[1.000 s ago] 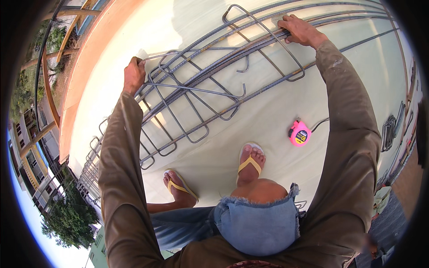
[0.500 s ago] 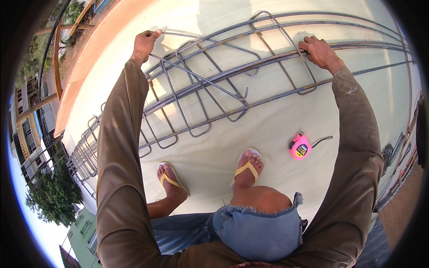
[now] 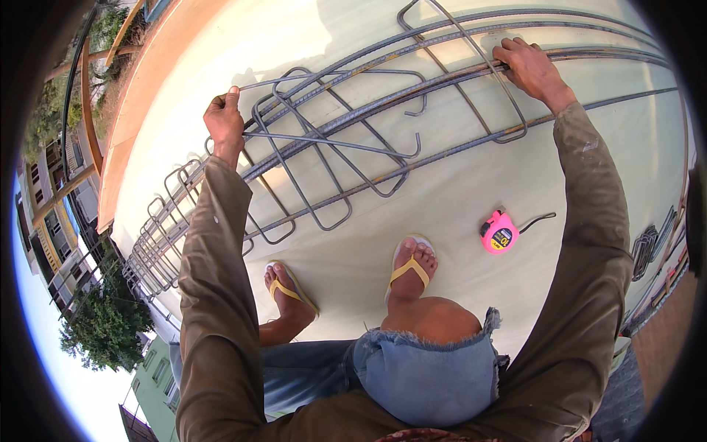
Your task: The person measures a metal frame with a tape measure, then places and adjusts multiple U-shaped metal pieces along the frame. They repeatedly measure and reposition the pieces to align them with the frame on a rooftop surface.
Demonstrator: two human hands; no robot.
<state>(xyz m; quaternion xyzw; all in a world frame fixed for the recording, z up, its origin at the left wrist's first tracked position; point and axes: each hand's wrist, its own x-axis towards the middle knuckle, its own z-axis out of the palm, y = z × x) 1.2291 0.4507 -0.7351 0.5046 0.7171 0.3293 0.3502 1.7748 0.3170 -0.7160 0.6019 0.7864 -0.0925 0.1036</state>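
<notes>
In my left hand (image 3: 224,125) is a bent steel stirrup (image 3: 294,138), gripped at its left end with the thumb up. The stirrup lies slantwise across long ribbed rebars (image 3: 443,83), and its hooked ends point right. My right hand (image 3: 532,70) is closed around the middle rebars, fingers curled over the far side. Right beside it, an upright rectangular stirrup (image 3: 516,105) encircles the bars. Several more stirrups (image 3: 158,239) are strung along the cage to the far left.
A pink tape measure (image 3: 500,233) with a black strap lies on the pale floor (image 3: 449,191) to the right of my sandalled feet (image 3: 412,269). Bundled metal pieces (image 3: 646,247) rest at the right edge. Beyond the floor's left edge are buildings and a tree (image 3: 103,331).
My left hand has come nearer to me and slightly left, turning the stirrup so its hooked ends shift right. My right hand keeps its hold on the rebars. The view has shifted slightly.
</notes>
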